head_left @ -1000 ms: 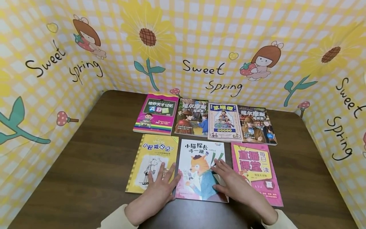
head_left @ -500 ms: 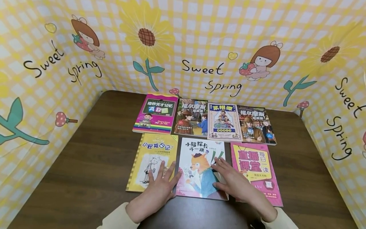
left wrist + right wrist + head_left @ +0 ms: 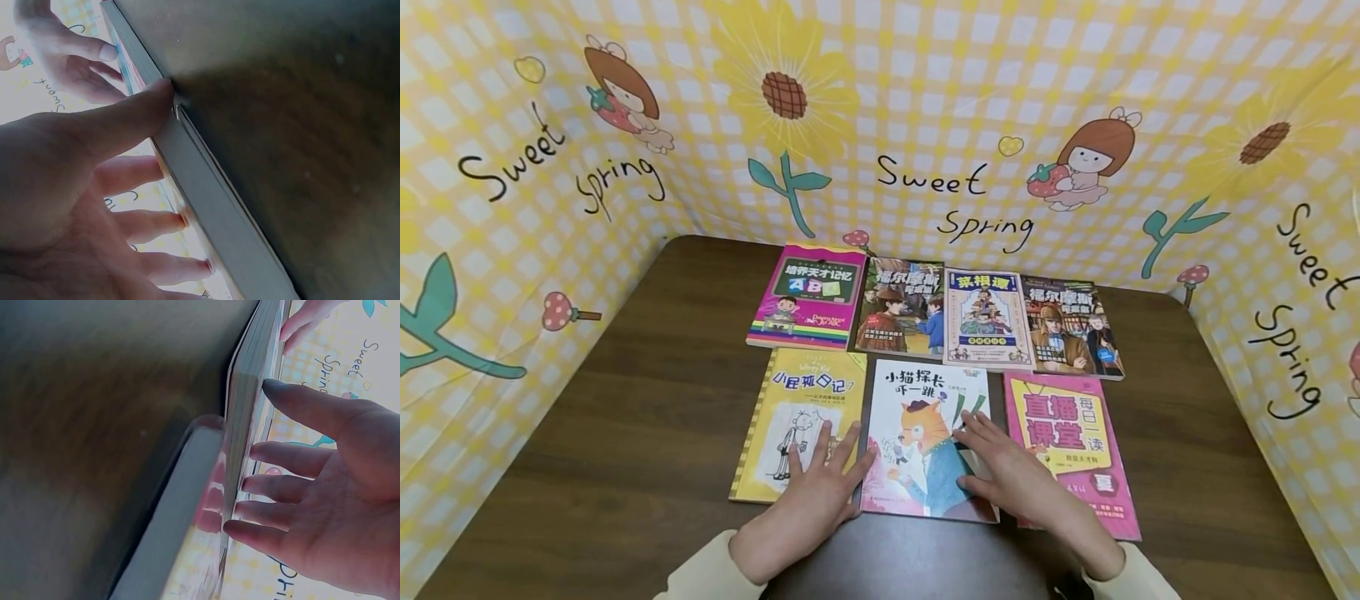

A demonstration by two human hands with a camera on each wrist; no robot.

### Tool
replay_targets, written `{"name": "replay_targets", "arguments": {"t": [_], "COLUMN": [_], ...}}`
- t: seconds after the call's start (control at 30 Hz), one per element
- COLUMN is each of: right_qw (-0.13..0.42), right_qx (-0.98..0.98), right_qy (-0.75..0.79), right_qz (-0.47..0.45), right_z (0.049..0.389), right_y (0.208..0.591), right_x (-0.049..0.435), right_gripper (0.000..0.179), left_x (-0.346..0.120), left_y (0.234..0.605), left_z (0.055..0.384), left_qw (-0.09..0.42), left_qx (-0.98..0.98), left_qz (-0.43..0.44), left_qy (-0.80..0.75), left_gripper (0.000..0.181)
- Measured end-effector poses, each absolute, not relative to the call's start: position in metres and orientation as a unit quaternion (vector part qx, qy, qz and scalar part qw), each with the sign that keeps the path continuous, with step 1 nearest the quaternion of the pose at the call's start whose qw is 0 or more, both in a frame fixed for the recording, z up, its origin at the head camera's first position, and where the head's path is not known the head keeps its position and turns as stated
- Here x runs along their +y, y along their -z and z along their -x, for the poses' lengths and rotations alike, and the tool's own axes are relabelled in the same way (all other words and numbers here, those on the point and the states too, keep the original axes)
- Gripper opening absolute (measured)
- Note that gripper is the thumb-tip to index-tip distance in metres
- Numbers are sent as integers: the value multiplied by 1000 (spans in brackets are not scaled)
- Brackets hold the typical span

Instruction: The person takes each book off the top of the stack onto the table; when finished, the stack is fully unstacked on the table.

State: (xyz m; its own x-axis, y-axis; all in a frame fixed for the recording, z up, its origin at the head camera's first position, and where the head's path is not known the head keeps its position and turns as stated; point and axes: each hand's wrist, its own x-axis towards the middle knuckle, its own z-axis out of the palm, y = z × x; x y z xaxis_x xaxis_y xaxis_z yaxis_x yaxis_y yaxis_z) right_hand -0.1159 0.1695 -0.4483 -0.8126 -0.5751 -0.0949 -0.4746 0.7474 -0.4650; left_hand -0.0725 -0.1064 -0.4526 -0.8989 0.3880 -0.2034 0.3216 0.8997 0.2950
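In the head view, a white picture book (image 3: 921, 454) with an orange cat in a blue coat lies flat in the front row. My left hand (image 3: 812, 496) spreads its fingers over the yellow book (image 3: 805, 404) to its left, its thumb at the picture book's lower left corner. The left wrist view shows that thumb (image 3: 140, 112) against the books' edges. My right hand (image 3: 1015, 475) rests straight fingertips and thumb on the picture book's right side, covering part of it. Its wrist overlaps the pink book (image 3: 1078, 429) on the right. Both hands are relaxed and grip nothing.
Behind stands a row of flat books: a magenta one (image 3: 808, 296), a detective book (image 3: 901, 307), a white-and-blue one (image 3: 988, 317) and another detective book (image 3: 1071, 325). The dark wooden table (image 3: 602, 433) meets a yellow checked cloth (image 3: 850, 50) at its back and sides.
The picture book has slid slightly away from the person, its lower edge now nearer the neighbouring books' lower edges. Both hands keep nearly the same places, and the view has shifted a little.
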Motion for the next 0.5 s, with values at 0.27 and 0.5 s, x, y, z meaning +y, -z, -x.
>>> {"name": "replay_targets", "arguments": {"t": [0.27,0.5], "right_qw": [122,121], "right_qx": [929,929], "right_qy": [225,224], "right_qz": [265,267], "right_z": [117,117], "right_y": [449,450], "right_x": [168,168], "right_gripper": [57,57], "left_x": [-109,-111], "left_y": [450,451], "left_z": [75,75], "left_qw": [137,152], "left_qx": [963,960], "left_qz": [-186,-185], "left_qy": [-135,-142], "left_gripper": [66,66]}}
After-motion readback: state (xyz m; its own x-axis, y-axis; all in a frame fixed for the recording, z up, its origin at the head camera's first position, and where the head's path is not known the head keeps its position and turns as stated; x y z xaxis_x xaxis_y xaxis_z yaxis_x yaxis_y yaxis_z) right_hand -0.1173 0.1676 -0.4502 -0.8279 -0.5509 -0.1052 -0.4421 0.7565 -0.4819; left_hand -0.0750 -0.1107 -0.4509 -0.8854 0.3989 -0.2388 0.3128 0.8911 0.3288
